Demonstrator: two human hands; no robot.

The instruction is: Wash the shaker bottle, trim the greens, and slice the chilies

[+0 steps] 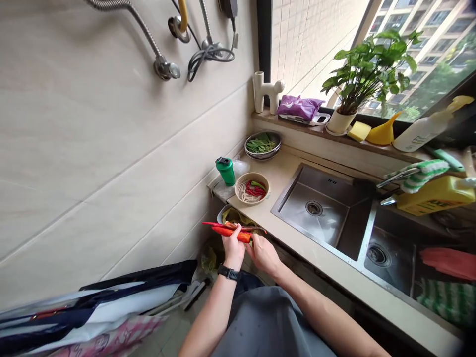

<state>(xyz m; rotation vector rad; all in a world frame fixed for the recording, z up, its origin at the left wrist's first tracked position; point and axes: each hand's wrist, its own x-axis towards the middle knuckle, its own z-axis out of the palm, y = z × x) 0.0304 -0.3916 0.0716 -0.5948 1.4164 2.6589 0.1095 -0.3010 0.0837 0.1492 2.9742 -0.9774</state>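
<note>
My left hand point(233, 246) is shut around a bunch of long red chili peppers point(227, 229), and a black watch point(228, 272) sits on that wrist. My right hand point(263, 254) is beside it, its fingers pinching the peppers near their right end. Below the hands, a small tray of yellow-green scraps point(229, 215) sits at the counter edge. Just beyond is a round woven basket point(242, 189) holding red and green chilies. A steel bowl of green beans or leaves point(262, 145) stands farther back.
A steel double sink point(316, 208) fills the counter's right side, beside a green cup point(225, 171). A potted plant point(368, 74) and bottles line the windowsill. Tiled wall point(111, 148) rises on the left with hoses mounted on it. Patterned bags point(85, 312) lie at lower left.
</note>
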